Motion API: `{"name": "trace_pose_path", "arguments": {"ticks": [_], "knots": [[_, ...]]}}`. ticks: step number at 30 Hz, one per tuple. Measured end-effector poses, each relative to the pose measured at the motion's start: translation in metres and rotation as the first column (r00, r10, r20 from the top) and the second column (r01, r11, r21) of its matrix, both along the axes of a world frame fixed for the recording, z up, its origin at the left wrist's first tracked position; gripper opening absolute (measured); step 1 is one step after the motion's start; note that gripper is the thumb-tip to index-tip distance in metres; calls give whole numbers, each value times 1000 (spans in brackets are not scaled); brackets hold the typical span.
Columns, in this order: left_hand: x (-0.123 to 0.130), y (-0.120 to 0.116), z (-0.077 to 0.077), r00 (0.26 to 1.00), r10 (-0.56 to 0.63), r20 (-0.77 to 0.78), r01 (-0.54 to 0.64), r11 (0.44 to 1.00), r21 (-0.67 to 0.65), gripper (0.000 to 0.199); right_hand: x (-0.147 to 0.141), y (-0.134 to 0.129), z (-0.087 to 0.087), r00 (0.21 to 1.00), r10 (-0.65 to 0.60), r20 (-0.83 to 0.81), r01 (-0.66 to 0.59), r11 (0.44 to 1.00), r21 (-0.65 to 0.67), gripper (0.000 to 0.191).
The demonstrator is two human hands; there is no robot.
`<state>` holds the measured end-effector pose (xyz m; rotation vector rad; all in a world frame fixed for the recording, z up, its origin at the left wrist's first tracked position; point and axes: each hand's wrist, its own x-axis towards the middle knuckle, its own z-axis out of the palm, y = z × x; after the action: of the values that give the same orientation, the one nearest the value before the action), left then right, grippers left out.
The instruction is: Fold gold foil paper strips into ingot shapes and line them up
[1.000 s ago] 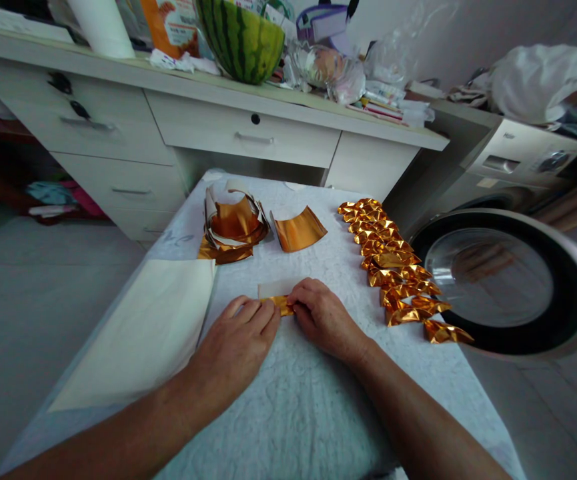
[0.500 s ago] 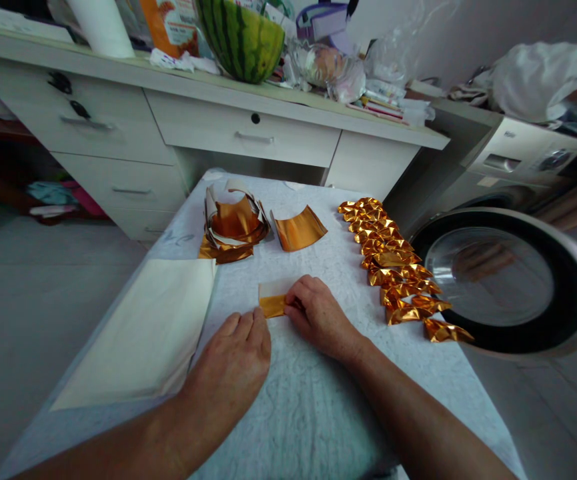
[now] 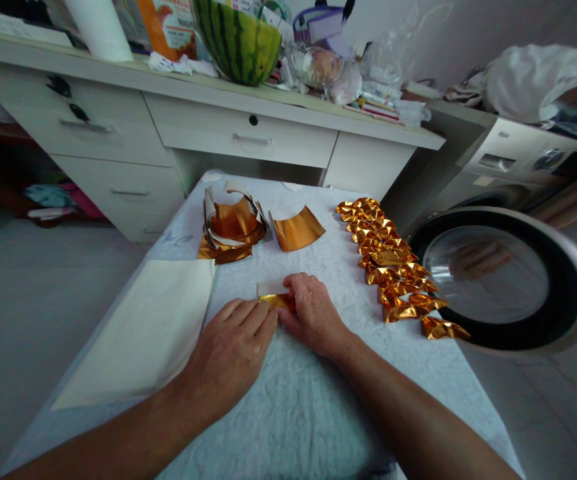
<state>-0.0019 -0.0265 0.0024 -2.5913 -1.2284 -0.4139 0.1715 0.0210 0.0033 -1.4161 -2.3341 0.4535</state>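
A small strip of gold foil paper with a white upper part (image 3: 273, 291) lies on the cloth-covered table (image 3: 288, 400), between both hands. My left hand (image 3: 238, 347) has its fingers together and its fingertips on the strip's lower left edge. Closed at the strip's right end is my right hand (image 3: 313, 317), thumb below and fingers above. Beyond them sit a curved gold sheet (image 3: 299, 230) and a ring-shaped stack of gold sheets (image 3: 235, 220). Several folded gold pieces (image 3: 388, 257) form rows on the right.
A cream paper sheet (image 3: 143, 333) lies at the table's left. Behind stands a white drawer desk (image 3: 248, 127) with a cut watermelon (image 3: 238, 43) on it. The open round door (image 3: 493, 280) of a washing machine is beside the table's right edge.
My left hand has moved slightly right and up along the strip. The strip's gold part looks narrower, its lower edge now raised and folded. My right thumb has shifted left, closer to my left fingertips.
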Motion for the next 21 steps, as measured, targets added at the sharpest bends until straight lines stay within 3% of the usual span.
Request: {"name": "trace_pose_path", "arguments": {"ticks": [6,13,21], "knots": [[3,-1,-5,997,11,-71,-18,995,-102,30,0,-4,1,999,-10,37,10,1000,5,45],[4,1,-4,997,18,-78,-27,994,-110,26,14,0,2,991,-42,130,44,999,-6,73],[3,1,-1,997,36,-68,-45,990,-136,24,49,9,9,978,-10,208,37,991,-127,77]]}}
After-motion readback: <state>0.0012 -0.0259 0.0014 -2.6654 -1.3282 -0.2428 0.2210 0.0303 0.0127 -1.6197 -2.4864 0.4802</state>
